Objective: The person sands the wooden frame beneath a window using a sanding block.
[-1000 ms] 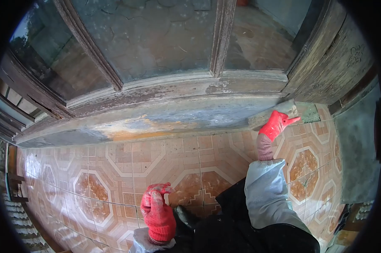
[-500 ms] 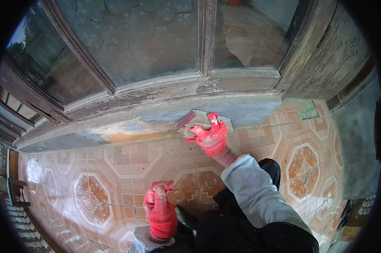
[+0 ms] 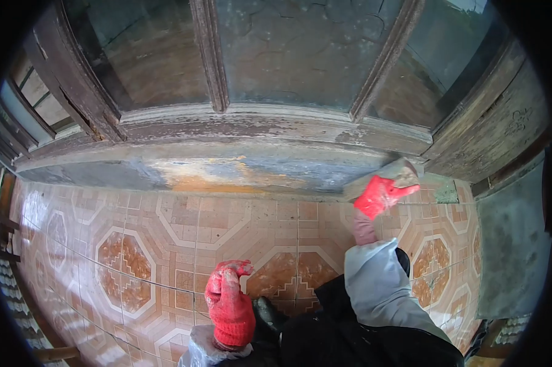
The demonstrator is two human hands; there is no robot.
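Observation:
My right hand [image 3: 379, 197], in a red glove with whitish smears, is closed on a flat wooden block [image 3: 404, 173]. The block lies against the right end of the low wall strip [image 3: 270, 173] under the window frame; glove and block are blurred. Grey, white and orange-yellow patches mark this strip. My left hand [image 3: 229, 303], also red-gloved, is held low over the floor near my dark shoe [image 3: 267, 316]. Its fingers are curled in, and no object shows in them.
Above the strip runs a weathered wooden window frame [image 3: 276, 125] with peeling paint and glass panes. Patterned tiles [image 3: 166, 244] cover the floor. At the right are a carved wooden panel [image 3: 496, 122] and a grey wall [image 3: 511, 238]. A greenish patch [image 3: 447, 192] lies in the corner.
My right hand has slid the block rightward along the wall strip, to its end by the corner. The view has shifted right. My left hand stays curled in much the same place.

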